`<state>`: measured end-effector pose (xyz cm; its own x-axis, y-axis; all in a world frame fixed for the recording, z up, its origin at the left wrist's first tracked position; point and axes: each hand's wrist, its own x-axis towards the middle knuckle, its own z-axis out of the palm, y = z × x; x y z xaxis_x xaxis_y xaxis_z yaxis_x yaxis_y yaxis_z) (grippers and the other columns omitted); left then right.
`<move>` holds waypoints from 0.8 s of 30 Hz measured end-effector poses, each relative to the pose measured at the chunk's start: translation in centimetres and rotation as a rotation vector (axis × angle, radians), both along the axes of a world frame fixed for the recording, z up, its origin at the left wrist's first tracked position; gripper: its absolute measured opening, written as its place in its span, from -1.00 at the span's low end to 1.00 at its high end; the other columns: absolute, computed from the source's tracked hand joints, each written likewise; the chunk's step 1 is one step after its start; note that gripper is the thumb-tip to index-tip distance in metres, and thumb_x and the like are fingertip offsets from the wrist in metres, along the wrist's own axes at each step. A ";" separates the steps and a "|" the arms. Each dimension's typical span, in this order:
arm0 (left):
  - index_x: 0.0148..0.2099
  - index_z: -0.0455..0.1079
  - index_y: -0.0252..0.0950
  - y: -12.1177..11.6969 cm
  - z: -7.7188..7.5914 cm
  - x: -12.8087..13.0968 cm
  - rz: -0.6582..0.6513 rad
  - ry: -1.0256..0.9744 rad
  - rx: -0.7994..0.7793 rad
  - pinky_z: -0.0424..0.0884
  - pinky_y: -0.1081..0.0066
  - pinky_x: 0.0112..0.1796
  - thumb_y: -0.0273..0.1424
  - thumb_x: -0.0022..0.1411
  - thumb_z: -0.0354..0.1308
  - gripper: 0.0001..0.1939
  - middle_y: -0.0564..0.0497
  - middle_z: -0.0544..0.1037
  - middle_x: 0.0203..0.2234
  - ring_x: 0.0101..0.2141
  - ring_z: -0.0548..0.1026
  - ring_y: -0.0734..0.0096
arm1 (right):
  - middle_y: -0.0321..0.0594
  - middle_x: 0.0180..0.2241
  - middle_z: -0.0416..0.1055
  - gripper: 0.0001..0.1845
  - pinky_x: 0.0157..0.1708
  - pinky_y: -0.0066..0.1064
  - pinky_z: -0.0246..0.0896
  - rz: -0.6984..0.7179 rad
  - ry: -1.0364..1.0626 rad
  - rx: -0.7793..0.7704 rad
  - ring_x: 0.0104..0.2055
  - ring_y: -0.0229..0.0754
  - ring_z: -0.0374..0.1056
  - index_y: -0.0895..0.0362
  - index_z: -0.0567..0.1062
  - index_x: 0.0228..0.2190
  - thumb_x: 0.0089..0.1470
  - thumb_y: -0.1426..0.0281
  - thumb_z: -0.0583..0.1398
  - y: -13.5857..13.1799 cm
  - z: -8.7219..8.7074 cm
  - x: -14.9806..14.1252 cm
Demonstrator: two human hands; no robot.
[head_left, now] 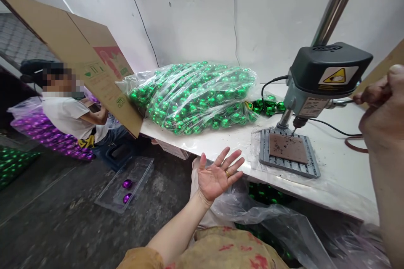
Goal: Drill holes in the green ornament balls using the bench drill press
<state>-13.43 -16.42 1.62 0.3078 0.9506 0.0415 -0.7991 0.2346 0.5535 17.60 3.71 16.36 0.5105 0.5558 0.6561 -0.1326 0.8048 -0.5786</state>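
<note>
My left hand (217, 176) is held palm up, its fingers spread, with nothing in it. It hovers by the front edge of the white table (341, 151). My right hand (385, 101), partly cut off by the frame's edge, is closed around the end of the feed lever (342, 102) of a small bench drill press (328, 71). Under the drill chuck (299, 122) lies a flat brown board (288, 148), strewn with dark shavings, on the grooved grey base (268, 157). The drill tip is just above the board.
A clear bag of shiny green balls (195, 96) lies on the table, with loose green balls (269, 106) beside it. A cardboard box (107, 67) stands at left; behind it sits a co-worker (63, 113). A clear tray (142, 172) on the floor holds two purple balls (127, 183).
</note>
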 end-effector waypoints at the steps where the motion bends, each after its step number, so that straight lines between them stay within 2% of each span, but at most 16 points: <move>1: 0.50 -0.02 -0.09 0.2 0.0 0.0 -0.003 -0.001 0.004 -0.29 -0.17 0.38 0.30 0.27 -0.39 -0.07 -0.10 -0.02 0.49 0.48 -0.19 -0.08 | -0.48 -0.78 0.09 -0.67 -0.68 -0.37 -0.03 0.008 -0.039 0.005 -0.73 -0.37 -0.04 0.04 0.17 -0.67 -0.12 0.28 0.24 -0.2 0.1 -0.1; 4: 0.50 -0.02 -0.12 1.4 0.3 0.1 -0.016 -0.002 0.030 -0.29 -0.16 0.38 0.28 0.29 -0.38 -0.07 -0.15 -0.01 0.48 0.47 -0.15 -0.09 | -0.49 -0.78 0.08 -0.66 -0.68 -0.37 -0.03 0.003 -0.041 -0.018 -0.73 -0.38 -0.03 0.04 0.18 -0.69 -0.13 0.29 0.24 -0.7 0.3 -0.4; 7: 0.49 0.00 -0.19 3.8 1.2 0.5 -0.006 0.012 0.058 -0.24 -0.14 0.38 0.28 0.29 -0.35 -0.05 -0.24 0.07 0.45 0.45 -0.04 -0.11 | -0.48 -0.79 0.08 -0.63 -0.69 -0.38 -0.05 -0.004 -0.026 -0.005 -0.74 -0.39 -0.02 0.06 0.17 -0.71 -0.12 0.29 0.25 -0.9 0.4 -0.6; 11: 0.47 0.03 -0.20 8.3 3.1 1.5 0.057 0.128 0.108 -0.12 -0.13 0.36 0.23 0.33 -0.27 -0.12 -0.28 0.21 0.39 0.41 0.13 -0.09 | -0.48 -0.78 0.11 -0.58 -0.67 -0.39 -0.02 0.004 -0.035 -0.023 -0.73 -0.40 0.02 0.08 0.17 -0.71 -0.12 0.26 0.29 -1.3 0.4 -0.9; 13: 0.43 0.11 -0.22 11.2 3.8 2.1 0.058 0.242 0.127 0.00 -0.13 0.34 0.18 0.36 -0.22 -0.19 -0.29 0.32 0.33 0.36 0.23 -0.08 | -0.48 -0.78 0.11 -0.57 -0.66 -0.39 0.00 0.001 -0.036 -0.041 -0.72 -0.40 0.03 0.09 0.17 -0.71 -0.10 0.26 0.29 -1.4 0.4 -1.0; 16: 0.30 0.30 -0.26 16.5 4.1 3.2 0.100 0.522 0.216 0.16 -0.05 0.28 0.01 0.39 -0.05 -0.38 -0.28 0.51 0.16 0.26 0.38 -0.04 | -0.48 -0.78 0.10 -0.57 -0.66 -0.40 0.00 0.003 -0.026 -0.044 -0.72 -0.40 0.04 0.10 0.17 -0.71 -0.07 0.28 0.28 -1.5 0.4 -1.1; 18: 0.18 0.40 -0.29 20.4 4.0 4.0 0.189 0.807 0.361 0.20 0.04 0.27 -0.18 0.34 0.08 -0.55 -0.23 0.57 0.07 0.20 0.44 0.03 | -0.48 -0.78 0.09 -0.57 -0.66 -0.41 0.00 0.003 -0.019 -0.040 -0.71 -0.39 0.05 0.10 0.19 -0.71 -0.07 0.27 0.29 -1.4 0.4 -1.0; 21: 0.02 0.49 -0.31 26.2 4.0 5.1 0.264 1.324 0.576 0.25 0.12 0.23 -0.42 0.28 0.06 -0.69 -0.16 0.59 0.00 0.10 0.47 0.09 | -0.48 -0.78 0.08 -0.55 -0.65 -0.41 0.01 0.009 -0.007 -0.045 -0.71 -0.40 0.03 0.10 0.19 -0.72 -0.06 0.26 0.31 -1.5 0.4 -1.0; 22: -0.04 0.51 -0.32 27.9 4.0 5.4 0.259 1.446 0.607 0.27 0.11 0.20 -0.46 0.26 0.04 -0.71 -0.16 0.60 -0.04 0.07 0.48 0.08 | -0.48 -0.78 0.08 -0.54 -0.65 -0.41 0.01 0.012 -0.007 -0.050 -0.71 -0.40 0.02 0.10 0.18 -0.72 -0.06 0.26 0.31 -1.5 0.4 -1.0; 24: -0.17 0.54 -0.34 30.8 4.0 5.9 0.238 1.566 0.617 0.31 0.07 0.16 -0.51 0.22 0.07 -0.77 -0.17 0.60 -0.13 0.01 0.50 0.03 | -0.48 -0.78 0.07 -0.52 -0.63 -0.41 0.02 0.016 -0.013 -0.064 -0.70 -0.40 0.03 0.11 0.17 -0.73 -0.04 0.27 0.31 -1.6 0.4 -1.0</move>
<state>-7.50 14.35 5.62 0.2733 0.9381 0.2129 0.5774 -0.3370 0.7437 16.58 2.13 16.75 0.4933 0.6047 0.6253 -0.1372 0.7639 -0.6305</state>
